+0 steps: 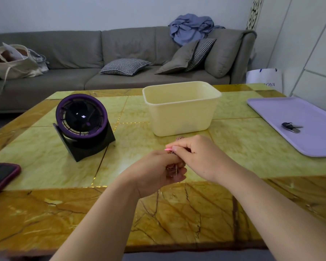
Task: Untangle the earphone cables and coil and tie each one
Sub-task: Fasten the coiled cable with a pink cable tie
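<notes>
My left hand (158, 170) holds a small coiled bundle of dark earphone cable (172, 167) in its curled fingers, a little above the table. My right hand (194, 157) is right beside it and pinches a thin pink tie (168, 148) at the top of the bundle. Most of the coil is hidden inside my fingers. Another small coil of cable (180, 138) lies on the table just beyond my hands, close to the front of the cream tub.
A cream plastic tub (181, 108) stands behind my hands. A purple desk fan (82, 125) sits to the left, a phone in a red case (1, 176) at the left edge. A lilac tray (297, 125) with keys (291, 127) is at the right. A sofa stands behind the table.
</notes>
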